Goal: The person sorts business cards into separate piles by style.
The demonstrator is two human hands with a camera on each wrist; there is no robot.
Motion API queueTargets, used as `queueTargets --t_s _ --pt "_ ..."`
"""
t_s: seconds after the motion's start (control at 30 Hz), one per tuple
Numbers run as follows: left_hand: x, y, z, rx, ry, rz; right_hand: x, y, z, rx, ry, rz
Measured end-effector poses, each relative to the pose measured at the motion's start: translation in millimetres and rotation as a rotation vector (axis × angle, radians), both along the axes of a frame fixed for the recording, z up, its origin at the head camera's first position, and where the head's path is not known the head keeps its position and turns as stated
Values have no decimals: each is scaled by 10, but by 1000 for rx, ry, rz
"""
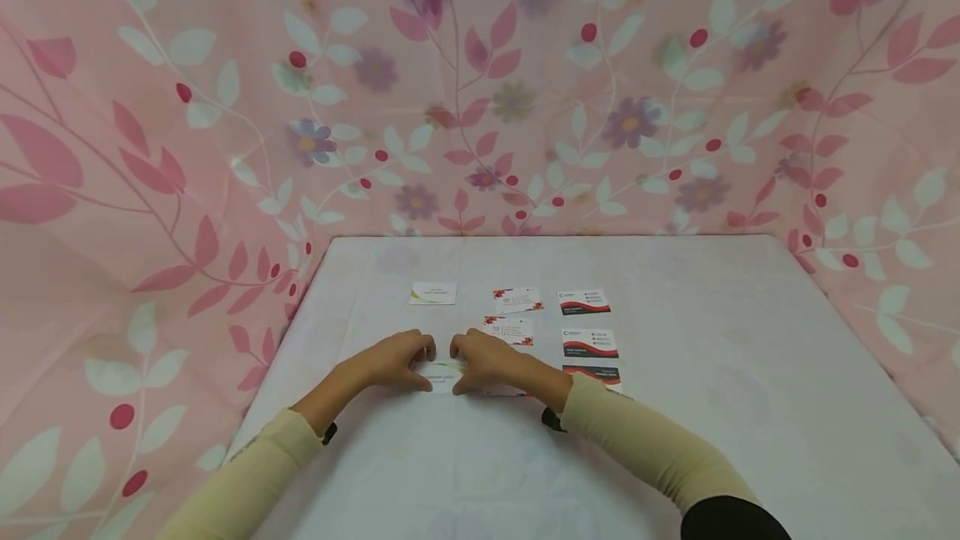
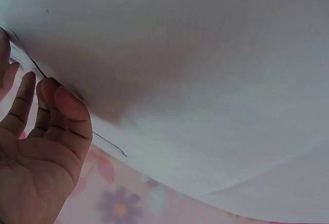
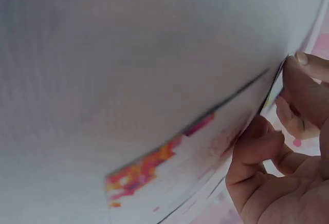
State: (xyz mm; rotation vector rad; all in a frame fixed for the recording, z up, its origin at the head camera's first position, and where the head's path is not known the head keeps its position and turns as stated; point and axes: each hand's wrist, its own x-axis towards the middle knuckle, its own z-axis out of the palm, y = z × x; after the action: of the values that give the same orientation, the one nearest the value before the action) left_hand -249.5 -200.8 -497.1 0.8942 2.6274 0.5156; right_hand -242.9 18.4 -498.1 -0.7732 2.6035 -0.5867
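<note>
A white business card with a green curve is flat on or just above the white cloth, between both hands. My left hand pinches its left side, thumb at the near edge and bent fingers at the far one. The right hand grips its right side in the same way. In the left wrist view the left hand bends its fingertips against the card's thin edge. A card with orange and red floral print lies close to the right hand in the right wrist view, partly hidden in the head view.
Farther back lies another green-curved card. Two floral cards form a column beyond the right hand. To their right, three black-and-red cards line up, the nearest partly covered by the right forearm. Pink floral cloth surrounds the table.
</note>
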Motion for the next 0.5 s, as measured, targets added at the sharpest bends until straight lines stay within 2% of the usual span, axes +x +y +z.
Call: queueTargets --t_s 0.17,0.37,0.5 --pt "-5 20 -4 -11 -25 -17 12 -42 -12 55 9 -22" --pt "13 53 -6 -38 -56 38 58 -77 12 88 -1 -87" --pt "42 12 -34 -9 -42 50 116 -75 34 52 -40 -103"
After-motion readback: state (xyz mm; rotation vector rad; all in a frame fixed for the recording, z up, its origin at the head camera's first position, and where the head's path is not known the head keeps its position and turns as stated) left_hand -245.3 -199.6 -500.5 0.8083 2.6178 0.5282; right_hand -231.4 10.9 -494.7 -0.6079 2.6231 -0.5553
